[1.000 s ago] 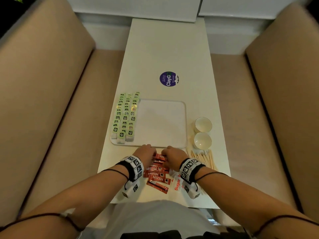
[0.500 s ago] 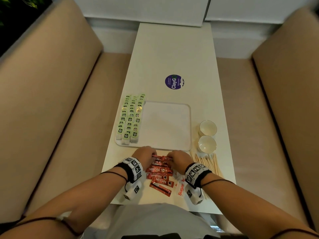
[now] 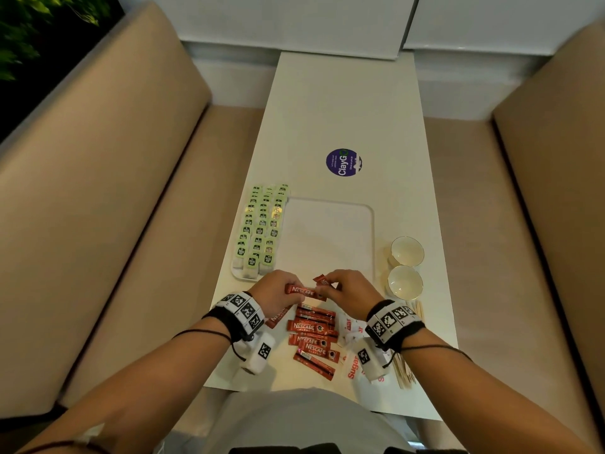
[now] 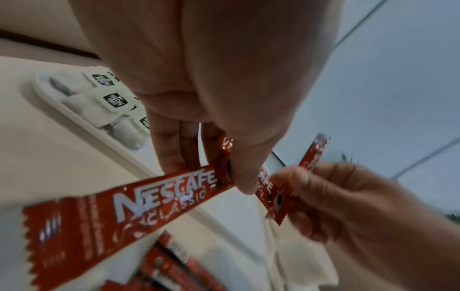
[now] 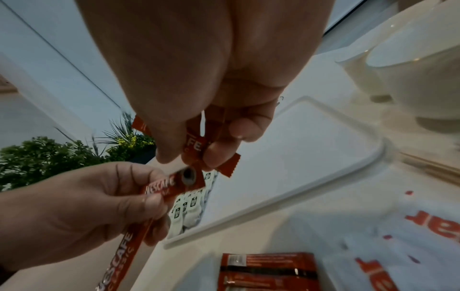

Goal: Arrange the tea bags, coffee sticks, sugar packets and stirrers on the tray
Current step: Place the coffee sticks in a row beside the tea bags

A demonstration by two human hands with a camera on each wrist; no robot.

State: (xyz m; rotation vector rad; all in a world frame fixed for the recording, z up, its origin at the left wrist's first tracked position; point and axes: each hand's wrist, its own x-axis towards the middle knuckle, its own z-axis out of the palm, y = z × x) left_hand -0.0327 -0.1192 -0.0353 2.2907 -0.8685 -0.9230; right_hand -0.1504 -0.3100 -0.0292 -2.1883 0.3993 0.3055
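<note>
Left hand (image 3: 274, 294) pinches a coffee stick (image 3: 302, 291) btwn thumb and fingers, stick lying crosswise, its long end jutting back toward the wrist in the left wrist view. Right hand (image 3: 352, 291) pinches a second coffee stick (image 3: 322, 280) w/ thumb and curled fingers, one end poking up toward the tray. Stick ends cross btwn the two hands, both lifted off the table (image 3: 343, 103), just above the tray's near edge.

Tray (image 3: 368, 224) sits mid-table; tea bags (image 3: 260, 227) fill its left strip in rows, rest of tray bare. Loose coffee sticks (image 3: 314, 342) lie near the table's near edge, sugar packets (image 3: 352, 365) just right of them, wooden stirrers (image 3: 404, 375) further right by the table's right edge. Two small bowls (image 3: 406, 267) stand right of the tray, close to its rim. Round purple sticker (image 3: 343, 162) beyond the tray's far edge.

Vs 0.5 s ago: hands up off the pile, each now w/ a stick raised; before, both were down on the sticks.
</note>
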